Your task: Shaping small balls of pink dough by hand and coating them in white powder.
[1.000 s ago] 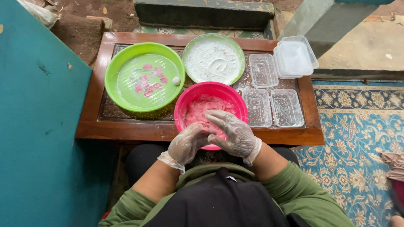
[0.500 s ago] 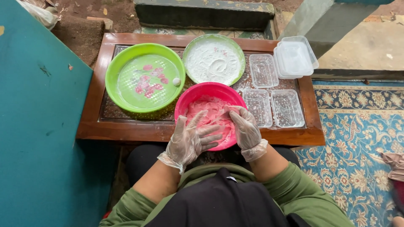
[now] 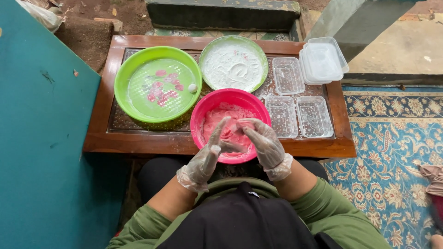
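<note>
Both hands, in thin clear plastic gloves, hover over the round pink plastic bowl of pink dough (image 3: 229, 121) at the near edge of the low wooden surface (image 3: 138, 143). The left hand (image 3: 207, 157) stands edge-up, its fingers straight and spread, tips pointing away from the body. The right hand (image 3: 263, 143) curls inward opposite it, its grip pinching a small lump of pink dough (image 3: 240, 125) just above the bowl. Both forearms, in green sleeves, angle in from the lap. A round green plastic tray (image 3: 158, 84) sits beside the bowl.
</note>
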